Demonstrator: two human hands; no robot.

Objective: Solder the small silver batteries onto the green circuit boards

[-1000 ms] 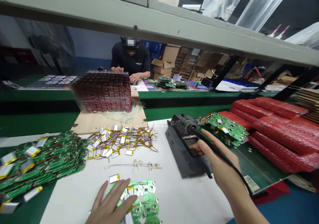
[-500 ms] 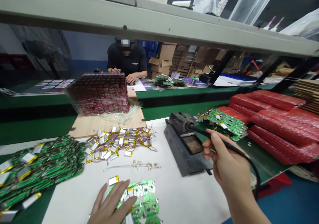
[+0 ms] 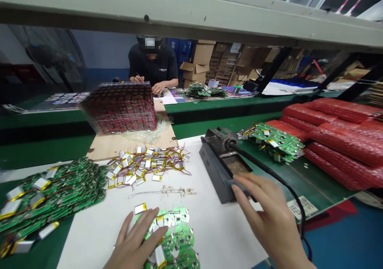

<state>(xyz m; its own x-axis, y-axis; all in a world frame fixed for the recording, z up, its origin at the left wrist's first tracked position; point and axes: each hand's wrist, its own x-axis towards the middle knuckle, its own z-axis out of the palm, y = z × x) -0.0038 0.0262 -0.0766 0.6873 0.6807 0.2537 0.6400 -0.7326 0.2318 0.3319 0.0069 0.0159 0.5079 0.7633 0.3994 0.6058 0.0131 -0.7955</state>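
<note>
My left hand (image 3: 136,239) lies with fingers spread over a panel of green circuit boards (image 3: 179,237), on white paper. Small silver battery cells with yellow ends (image 3: 160,257) rest on that panel, and one more battery cell (image 3: 140,208) lies just beyond my fingertips. My right hand (image 3: 263,205), partly blurred, is over the front of the dark soldering station (image 3: 214,177). Its thumb and fingers are apart; a dark grey surface shows between them, probably the station. The soldering iron (image 3: 254,161) sits in the station's holder, its cable curving down behind my right hand.
A heap of wired battery cells (image 3: 146,165) lies mid-paper, near brown specks and a bent wire (image 3: 143,194). Stacked circuit boards (image 3: 66,189) stand left, more boards (image 3: 275,141) right, beside red wrapped bundles (image 3: 344,141). A shelf beam (image 3: 191,13) crosses above. A co-worker (image 3: 152,65) sits opposite.
My right hand has let go of the soldering iron, leaving it in the holder, and has moved down and left to the station's front. My left hand stays on the boards. The view shifted slightly.
</note>
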